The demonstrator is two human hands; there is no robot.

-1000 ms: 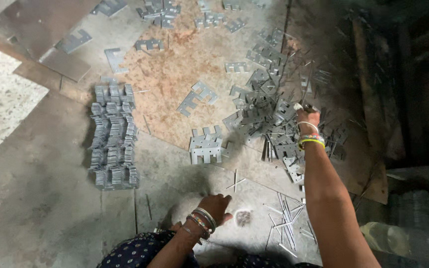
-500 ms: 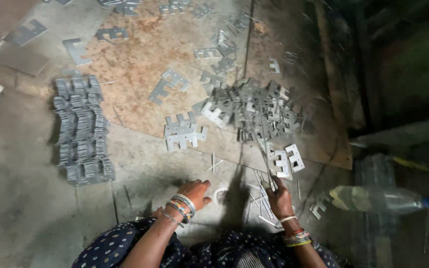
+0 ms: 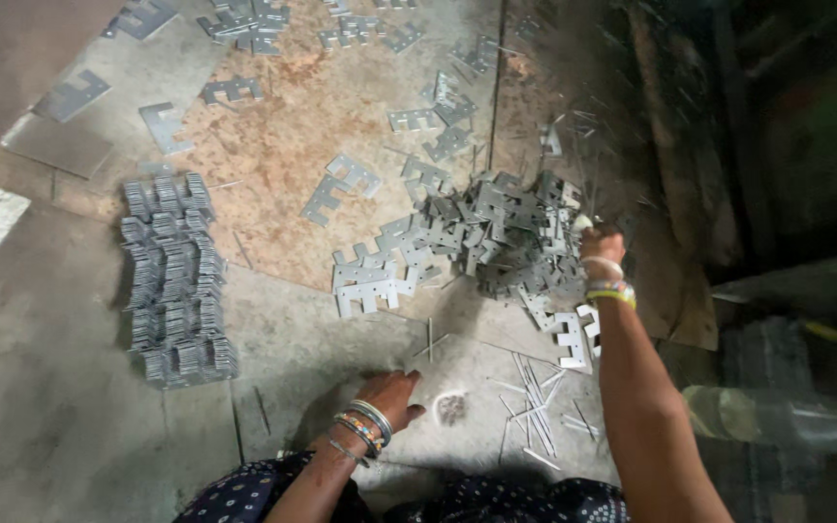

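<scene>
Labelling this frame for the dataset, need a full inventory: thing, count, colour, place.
loose heap of notched metal plates: too many to count, grey, floor at centre right
stacked rows of plates: two rows side by side, grey, floor at left
small neat stack of plates: one, grey, just left of the heap
scattered plates: many, grey, on the rusty sheet
rusty sheet: one, brown-orange, top centre
thin metal rods: a handful, silver, floor at lower right
plastic bottle: one, clear, lying at far right
left hand: bangled, flat on the floor
right hand: bangled, reaching into the heap's right edge; grip hidden
</scene>
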